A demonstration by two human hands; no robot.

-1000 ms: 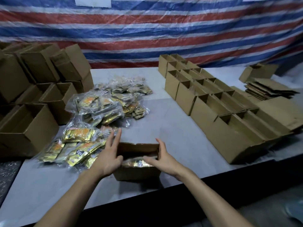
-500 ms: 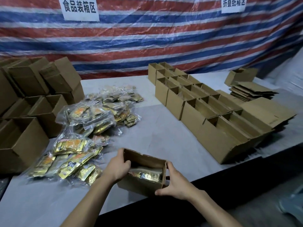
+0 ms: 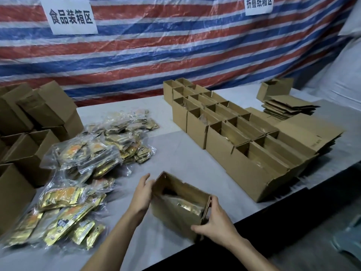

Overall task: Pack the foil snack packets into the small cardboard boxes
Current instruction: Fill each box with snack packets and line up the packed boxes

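Hidden: your box (image 3: 172,214) shows only a gold glint of the packet (image 3: 186,207) inside; the rest is in shadow.
Left hand (image 3: 143,196): fingers straight and pressed together, flat on the left end wall.
Right hand (image 3: 214,222): thumb and curled fingers pinch the right end.
Place: box tilted, at the front edge of the counter (image 3: 195,153).
Direction: long axis runs far-left to near-right; open top faces you.

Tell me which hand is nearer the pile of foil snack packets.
Left. The left hand touches the box beside the pile; the right hand grips the box's other end, farther away.
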